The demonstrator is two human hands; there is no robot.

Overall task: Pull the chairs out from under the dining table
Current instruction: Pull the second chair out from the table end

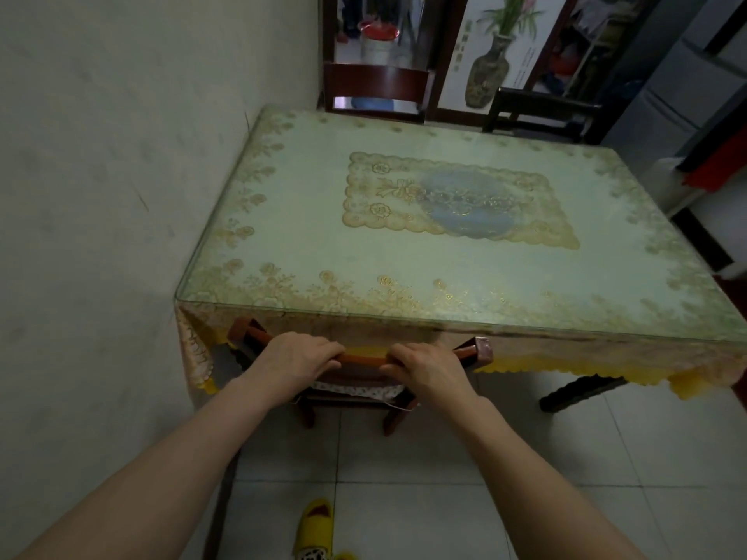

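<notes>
Near chair [359,359]: seat mostly hidden under the surface [404,244] and its cloth, only top rail and back legs clear. My left hand [297,355] and right hand [426,367] sit on the rail, fingers [323,349] curled over it, tips hidden behind the rail. Far chair [376,88] cut off by the surface edge.

My two grips, left [301,353] and right [428,363], rest side by side on the top rail of the near chair [364,359], tucked under the desk [404,244]. A wall [101,196] runs along the desk's left; two more chairs [376,90] [541,111] stand behind it. A slipper [315,527] lies on the floor [485,458] below.
</notes>
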